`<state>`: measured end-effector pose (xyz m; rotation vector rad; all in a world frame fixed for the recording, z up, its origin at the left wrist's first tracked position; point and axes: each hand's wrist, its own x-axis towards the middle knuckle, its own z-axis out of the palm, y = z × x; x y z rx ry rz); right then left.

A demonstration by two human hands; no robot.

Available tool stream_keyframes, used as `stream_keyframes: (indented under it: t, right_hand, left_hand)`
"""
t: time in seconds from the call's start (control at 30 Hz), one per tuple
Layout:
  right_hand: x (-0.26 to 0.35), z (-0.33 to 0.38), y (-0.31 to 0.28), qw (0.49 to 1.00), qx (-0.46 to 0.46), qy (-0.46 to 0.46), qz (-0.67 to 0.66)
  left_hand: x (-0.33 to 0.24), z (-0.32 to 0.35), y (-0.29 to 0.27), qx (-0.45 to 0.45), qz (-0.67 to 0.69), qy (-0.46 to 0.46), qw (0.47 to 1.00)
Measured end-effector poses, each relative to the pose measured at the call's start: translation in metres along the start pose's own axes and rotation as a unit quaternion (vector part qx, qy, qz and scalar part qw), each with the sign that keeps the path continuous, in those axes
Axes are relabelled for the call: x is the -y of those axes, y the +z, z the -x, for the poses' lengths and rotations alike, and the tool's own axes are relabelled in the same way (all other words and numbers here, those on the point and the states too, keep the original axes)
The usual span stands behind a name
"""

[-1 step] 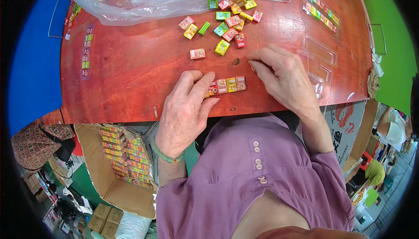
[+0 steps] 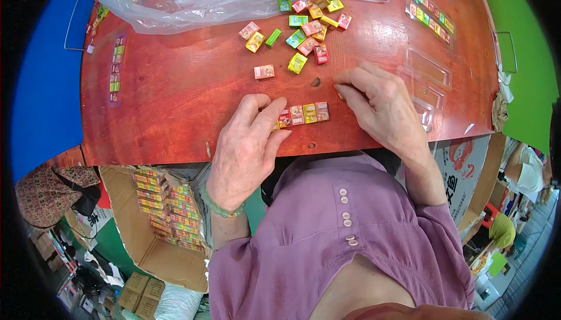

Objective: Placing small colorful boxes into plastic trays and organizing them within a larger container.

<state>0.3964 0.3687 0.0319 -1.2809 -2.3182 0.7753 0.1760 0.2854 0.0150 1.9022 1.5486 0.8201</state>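
A short row of small printed cardboard boxes, red, pink and yellow, lies on the red-brown table near its front edge. My left hand is closed about the left end of this row, index finger on the far side and thumb on the near side; it hides the boxes under it. To the right of the row, my right hand hovers with thumb and index finger pinched together. A tiny reddish bit shows at its fingertips, too little to name. One pink box lies alone beyond the row.
A loose pile of small boxes lies beyond my hands, by a clear plastic bag. Clear plastic trays are at right, filled strips behind them. Another filled strip lies at left. An open carton of boxes stands below the table.
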Motion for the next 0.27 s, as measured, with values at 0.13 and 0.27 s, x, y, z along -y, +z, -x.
stream_keyframes:
  t: [0.13,0.27]
  right_hand:
    - [0.004,0.013,0.001,0.999,0.03,0.023,-0.011]
    - [0.011,0.013,0.005,0.994,0.083,0.045,-0.053]
  left_hand:
    - [0.003,-0.001,0.0,0.006,0.002,0.008,1.0]
    - [0.0,-0.001,-0.002,0.009,-0.001,-0.008,1.0]
